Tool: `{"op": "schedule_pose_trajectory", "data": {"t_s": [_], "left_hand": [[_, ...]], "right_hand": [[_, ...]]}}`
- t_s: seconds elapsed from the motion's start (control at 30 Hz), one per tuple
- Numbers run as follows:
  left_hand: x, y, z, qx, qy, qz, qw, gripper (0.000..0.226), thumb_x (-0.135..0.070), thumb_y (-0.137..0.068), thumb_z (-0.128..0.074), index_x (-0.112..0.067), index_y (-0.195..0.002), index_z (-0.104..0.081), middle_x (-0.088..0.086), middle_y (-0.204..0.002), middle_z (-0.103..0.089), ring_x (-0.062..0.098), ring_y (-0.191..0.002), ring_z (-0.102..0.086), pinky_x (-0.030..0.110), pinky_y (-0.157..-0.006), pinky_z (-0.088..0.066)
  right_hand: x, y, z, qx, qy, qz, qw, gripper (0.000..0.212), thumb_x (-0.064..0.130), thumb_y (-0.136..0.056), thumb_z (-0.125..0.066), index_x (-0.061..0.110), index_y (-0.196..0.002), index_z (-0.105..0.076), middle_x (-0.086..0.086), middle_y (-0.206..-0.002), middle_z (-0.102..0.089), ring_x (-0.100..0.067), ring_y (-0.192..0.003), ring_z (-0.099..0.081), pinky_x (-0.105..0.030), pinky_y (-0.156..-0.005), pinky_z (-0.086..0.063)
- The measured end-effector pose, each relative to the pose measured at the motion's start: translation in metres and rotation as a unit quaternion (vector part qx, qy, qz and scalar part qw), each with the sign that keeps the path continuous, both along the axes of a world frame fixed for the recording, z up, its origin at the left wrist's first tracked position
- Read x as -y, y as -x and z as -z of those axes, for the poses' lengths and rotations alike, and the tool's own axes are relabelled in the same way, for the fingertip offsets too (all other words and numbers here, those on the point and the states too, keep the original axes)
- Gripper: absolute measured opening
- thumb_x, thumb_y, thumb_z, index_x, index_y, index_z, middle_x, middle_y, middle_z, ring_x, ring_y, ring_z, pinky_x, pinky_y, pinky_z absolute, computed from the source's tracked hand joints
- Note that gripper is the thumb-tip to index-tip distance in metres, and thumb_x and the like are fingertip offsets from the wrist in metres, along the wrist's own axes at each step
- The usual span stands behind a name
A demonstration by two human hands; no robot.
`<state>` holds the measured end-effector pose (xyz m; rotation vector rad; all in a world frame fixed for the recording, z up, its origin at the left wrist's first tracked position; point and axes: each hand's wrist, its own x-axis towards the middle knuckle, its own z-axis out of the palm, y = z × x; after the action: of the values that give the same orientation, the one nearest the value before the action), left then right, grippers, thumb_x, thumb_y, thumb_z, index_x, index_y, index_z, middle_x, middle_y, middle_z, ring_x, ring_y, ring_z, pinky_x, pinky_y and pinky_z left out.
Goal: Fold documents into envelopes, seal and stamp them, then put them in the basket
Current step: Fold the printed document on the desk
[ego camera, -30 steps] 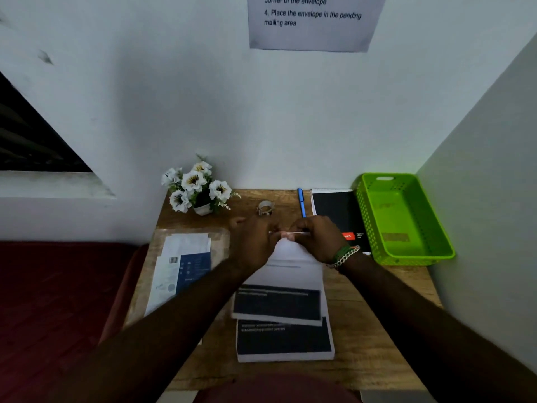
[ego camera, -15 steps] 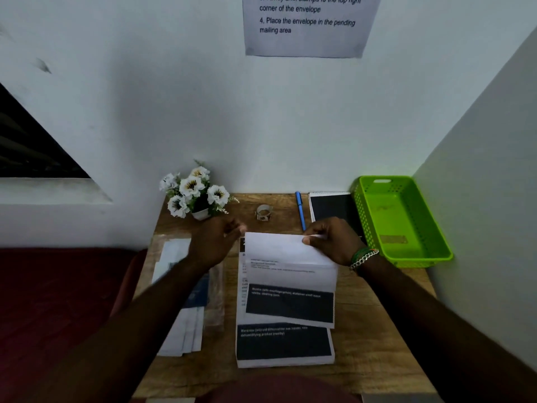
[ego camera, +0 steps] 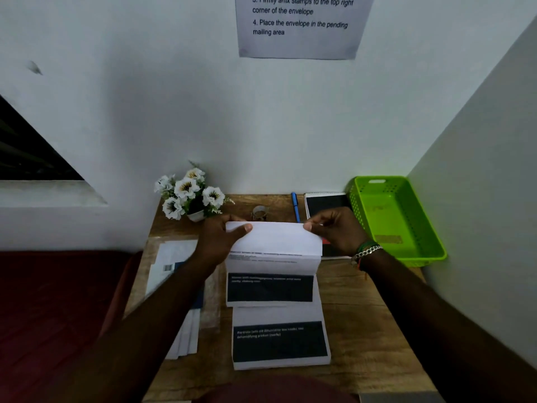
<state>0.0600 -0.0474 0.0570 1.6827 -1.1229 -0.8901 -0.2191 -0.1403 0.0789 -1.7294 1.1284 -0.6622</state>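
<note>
— Fingertips point(ego camera: 247, 227) of the left hand point(ego camera: 218, 242) were pinched on the top left corner of the document point(ego camera: 273, 257), thumb over the sheet's face, and the right hand point(ego camera: 337, 232) was clamped the same way on the top right corner. Did you catch how I got there?

— I did. Half a second earlier you had the sheet lifted with its upper part open; a second earlier both hands were bunched together at the top edge.

— Right. By this moment I had spread them to the corners and brought the top edge over toward me, so a blank white flap covered the upper text. I judged the first fold was under way but not creased (the flap looked raised, not flat).

— Where was the sheet itself?

— Over the stack of printed papers point(ego camera: 280, 344) at the middle of the desk point(ego camera: 363, 301), its lower edge on the stack, its top held up in my fingers.

— And the envelopes?

— Envelopes point(ego camera: 177, 257) lay to the left, partly under my forearm. None was filled, I'd say.

— The basket?

— Green basket point(ego camera: 421, 251) stood at the desk's far right corner, against the wall. I saw no envelope in it, only a small tan patch on its floor that I couldn't identify.
</note>
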Motion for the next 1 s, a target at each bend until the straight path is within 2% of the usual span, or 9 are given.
{"op": "schedule_pose_trajectory", "data": {"t_s": [0.07, 0.2, 0.27, 0.37, 0.47, 0.57, 0.73, 0.93, 1.0], "left_hand": [[-0.001, -0.002, -0.001, 0.013, -0.002, 0.002, 1.000, 0.013, -0.018, -0.084, -0.081, -0.007, -0.088, -0.075, -0.001, -0.087, -0.073, -0.004, -0.071, -0.064, 0.009, -0.063, -0.047], [-0.002, 0.000, 0.001, 0.012, -0.006, 0.007, 1.000, 0.007, -0.015, -0.085, -0.080, -0.011, -0.086, -0.074, -0.006, -0.085, -0.071, -0.007, -0.071, -0.064, 0.009, -0.061, -0.047], [-0.003, 0.002, 0.002, -0.001, -0.010, 0.010, 1.000, 0.006, -0.015, -0.085, -0.079, -0.015, -0.086, -0.073, -0.006, -0.087, -0.072, -0.003, -0.074, -0.066, 0.015, -0.065, -0.051], [-0.006, 0.001, 0.009, -0.003, -0.013, 0.025, 1.000, 0.008, -0.014, -0.085, -0.080, -0.018, -0.087, -0.073, -0.005, -0.091, -0.074, 0.003, -0.078, -0.069, 0.025, -0.071, -0.053], [-0.011, 0.000, 0.018, 0.046, -0.012, 0.061, 0.997, 0.010, -0.018, -0.081, -0.083, -0.021, -0.085, -0.074, -0.007, -0.089, -0.075, 0.006, -0.084, -0.070, 0.032, -0.078, -0.055], [-0.023, 0.001, 0.030, 0.093, -0.021, 0.090, 0.991, 0.012, -0.023, -0.079, -0.084, -0.027, -0.081, -0.074, -0.014, -0.089, -0.075, 0.000, -0.088, -0.068, 0.032, -0.084, -0.055], [-0.047, 0.006, 0.059, 0.205, -0.033, 0.157, 0.966, 0.019, -0.027, -0.078, -0.083, -0.035, -0.087, -0.068, -0.020, -0.114, -0.065, -0.001, -0.111, -0.058, 0.036, -0.100, -0.051], [-0.058, 0.005, 0.080, 0.258, -0.080, 0.223, 0.936, 0.042, -0.069, -0.073, -0.074, -0.039, -0.102, -0.068, -0.015, -0.140, -0.052, 0.004, -0.131, -0.044, 0.035, -0.107, -0.042], [-0.055, 0.007, 0.077, 0.296, -0.094, 0.241, 0.920, 0.043, -0.069, -0.077, -0.070, -0.039, -0.107, -0.068, -0.013, -0.145, -0.049, 0.009, -0.135, -0.042, 0.037, -0.108, -0.039]], "right_hand": [[0.000, 0.008, 0.002, 0.003, 0.007, 0.008, 1.000, 0.005, 0.013, -0.080, -0.081, 0.009, -0.082, -0.080, -0.006, -0.081, -0.077, -0.024, -0.079, -0.073, -0.039, -0.069, -0.060], [-0.002, 0.019, 0.006, 0.006, -0.005, 0.019, 1.000, 0.005, 0.007, -0.079, -0.081, 0.008, -0.081, -0.078, -0.010, -0.080, -0.076, -0.018, -0.074, -0.070, -0.034, -0.069, -0.058], [-0.003, 0.019, 0.008, -0.008, 0.002, 0.009, 1.000, 0.008, 0.010, -0.078, -0.083, 0.011, -0.084, -0.077, -0.011, -0.081, -0.075, -0.020, -0.075, -0.070, -0.036, -0.071, -0.060], [-0.006, 0.015, 0.009, -0.055, 0.029, -0.011, 0.998, 0.016, 0.013, -0.074, -0.087, 0.017, -0.085, -0.076, -0.003, -0.080, -0.075, -0.017, -0.075, -0.070, -0.031, -0.071, -0.059], [-0.013, 0.010, 0.015, -0.097, 0.070, -0.030, 0.992, 0.015, 0.013, -0.074, -0.086, 0.021, -0.076, -0.074, 0.006, -0.074, -0.073, -0.009, -0.072, -0.069, -0.029, -0.068, -0.058], [-0.022, 0.012, 0.023, -0.143, 0.117, -0.057, 0.981, 0.013, 0.018, -0.075, -0.086, 0.023, -0.073, -0.074, 0.015, -0.072, -0.070, -0.004, -0.072, -0.066, -0.022, -0.066, -0.054], [-0.041, 0.023, 0.045, -0.194, 0.124, -0.091, 0.969, 0.020, 0.013, -0.074, -0.082, 0.029, -0.072, -0.070, 0.016, -0.074, -0.068, 0.000, -0.073, -0.064, -0.023, -0.068, -0.053], [-0.057, 0.023, 0.072, -0.281, 0.091, -0.122, 0.947, 0.014, 0.023, -0.077, -0.079, 0.032, -0.080, -0.068, 0.010, -0.089, -0.068, -0.011, -0.088, -0.059, -0.031, -0.080, -0.053], [-0.060, 0.021, 0.081, -0.306, 0.083, -0.132, 0.939, 0.014, 0.026, -0.077, -0.079, 0.032, -0.084, -0.068, 0.009, -0.096, -0.067, -0.010, -0.094, -0.056, -0.029, -0.087, -0.050]]}}
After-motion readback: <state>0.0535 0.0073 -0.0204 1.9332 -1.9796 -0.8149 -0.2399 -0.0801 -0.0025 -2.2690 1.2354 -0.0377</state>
